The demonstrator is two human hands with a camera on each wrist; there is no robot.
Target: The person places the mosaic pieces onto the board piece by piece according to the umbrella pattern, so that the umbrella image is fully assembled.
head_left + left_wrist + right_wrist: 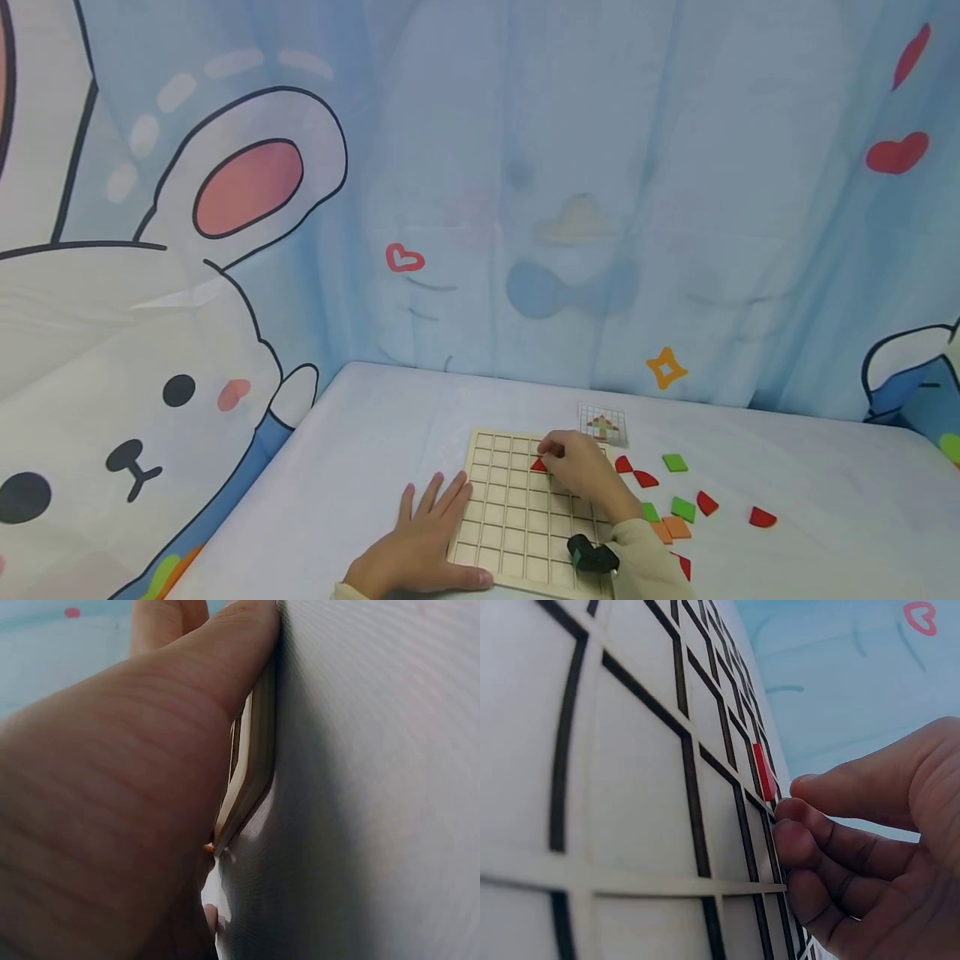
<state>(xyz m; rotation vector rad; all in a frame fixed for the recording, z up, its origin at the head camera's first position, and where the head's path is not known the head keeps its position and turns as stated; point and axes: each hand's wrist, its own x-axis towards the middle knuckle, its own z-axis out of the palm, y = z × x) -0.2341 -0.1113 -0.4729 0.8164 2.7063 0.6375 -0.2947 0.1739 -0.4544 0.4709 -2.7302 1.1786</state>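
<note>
A pale wooden grid board point(501, 517) lies on the table. My left hand point(420, 533) rests at its left front corner, fingers spread straight along the left side and thumb at the front edge; the left wrist view shows the thumb against the board's rim point(259, 739). Over the far part of the grid, my right hand point(581, 467) has its fingers curled, thumb and index tips close together. Right at those fingertips a red piece point(764, 772) sits in a cell of the grid. I cannot tell whether the right fingertips pinch anything.
A pattern card point(602, 425) lies behind the board. To its right are scattered several red quarter-round pieces point(762, 517), green squares point(675, 462) and orange squares point(677, 527). A black wrist camera point(591, 555) sits over the board's near right part. A printed curtain point(465, 183) hangs behind the table.
</note>
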